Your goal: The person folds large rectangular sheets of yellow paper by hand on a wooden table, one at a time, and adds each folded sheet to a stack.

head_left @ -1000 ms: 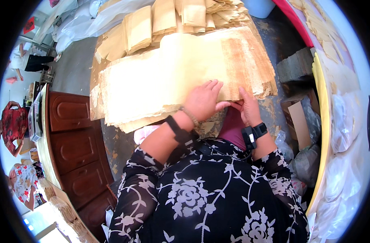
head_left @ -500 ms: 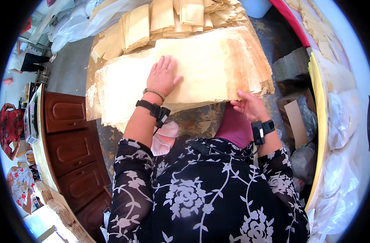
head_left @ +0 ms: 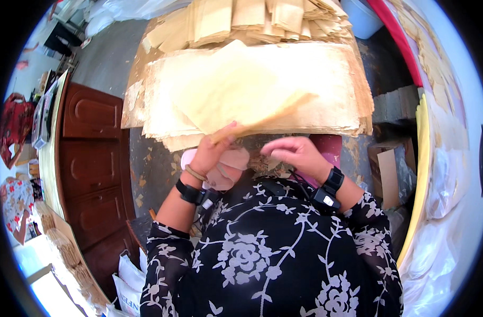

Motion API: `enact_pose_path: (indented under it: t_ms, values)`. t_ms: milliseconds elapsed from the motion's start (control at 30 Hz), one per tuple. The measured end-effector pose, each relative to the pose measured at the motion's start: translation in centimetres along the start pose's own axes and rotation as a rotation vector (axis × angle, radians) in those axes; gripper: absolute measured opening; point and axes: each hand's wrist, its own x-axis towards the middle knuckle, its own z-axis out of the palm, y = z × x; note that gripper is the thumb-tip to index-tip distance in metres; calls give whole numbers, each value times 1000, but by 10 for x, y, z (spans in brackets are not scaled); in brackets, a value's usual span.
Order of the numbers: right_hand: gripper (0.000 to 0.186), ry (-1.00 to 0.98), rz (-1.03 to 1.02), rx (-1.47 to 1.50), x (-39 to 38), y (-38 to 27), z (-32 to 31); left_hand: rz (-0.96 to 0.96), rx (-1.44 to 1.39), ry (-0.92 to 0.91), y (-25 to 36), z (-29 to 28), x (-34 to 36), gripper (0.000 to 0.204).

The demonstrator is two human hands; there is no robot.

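A thin, flexible tan sheet (head_left: 231, 90) lies askew on a broad stack of similar pale sheets (head_left: 336, 79) with ragged edges. Its near edge is lifted and rolled over, and one corner points to the far side. My left hand (head_left: 212, 153) pinches the sheet's near corner at the front of the stack. Just to the right, my right hand (head_left: 299, 154) hovers in front of the stack, apart from the sheet. Its fingers stretch leftward, with the thumb a little away from them, and I see nothing in it.
Folded tan bundles (head_left: 247, 16) are piled on the far part of the table. A dark red-brown cabinet (head_left: 91, 153) stands to the left. At right are an opened cardboard box (head_left: 389, 169), grey stacked blocks (head_left: 397, 105) and clear plastic bags (head_left: 442, 185). A blue bucket (head_left: 360, 18) stands far right.
The top sheet has turned askew and its near edge is lifted. My left hand moved from flat on it to gripping the near corner. My right hand let go and moved left.
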Motion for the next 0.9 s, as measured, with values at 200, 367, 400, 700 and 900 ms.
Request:
enact_pose_path:
  t_ms: [200,367,400,700,900]
  values:
    - [36,271,-677,-986,39,-20,-10,-485,-810,374,28,-23,13,40]
    - [48,274,-623,-1348,81,-11,-4,-458,-723,438,9,-28,14,38]
    - [48,263,-623,-1349,88,-6,-5,-519,-740,471,10,-28,15,37]
    - [45,256,-492,-1500,97,11,1,-583,937,381,4,-42,24,51]
    - [51,173,-559,-1493,107,6,-15,157,1435,705,47,-22,25,69]
